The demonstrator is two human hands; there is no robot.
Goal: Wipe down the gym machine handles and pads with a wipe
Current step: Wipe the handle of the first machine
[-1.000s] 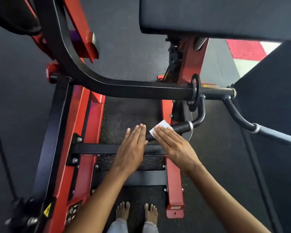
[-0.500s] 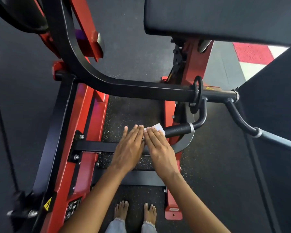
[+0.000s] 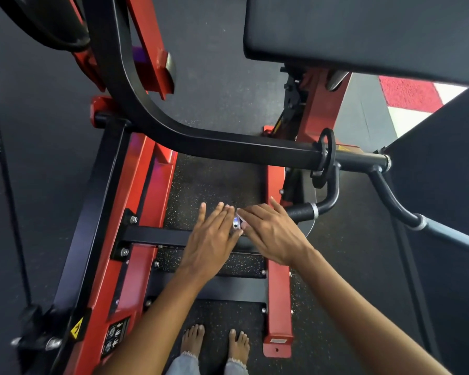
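A short black handle [image 3: 299,212] juts left from the machine's curved lever arm [image 3: 201,143]. Its silver end cap [image 3: 236,223] shows between my hands. My right hand [image 3: 275,235] lies over the handle's free end, pressing a white wipe [image 3: 241,215] onto it; only a sliver of the wipe shows at my fingertips. My left hand [image 3: 214,235] is flat with fingers straight, and its fingertips touch the end cap. A second, grey-gripped handle [image 3: 444,235] slants down at the right. A big black pad [image 3: 363,31] hangs over the top right.
The red and black machine frame [image 3: 144,190] runs along the left, with a black crossbar [image 3: 152,235] under my hands. A red seat post [image 3: 320,109] stands below the pad. My bare feet [image 3: 192,341] stand on dark speckled rubber flooring.
My right hand has slid left along the black handle to its free end, and the wipe is now almost hidden under it. My left hand stays at the handle's tip.
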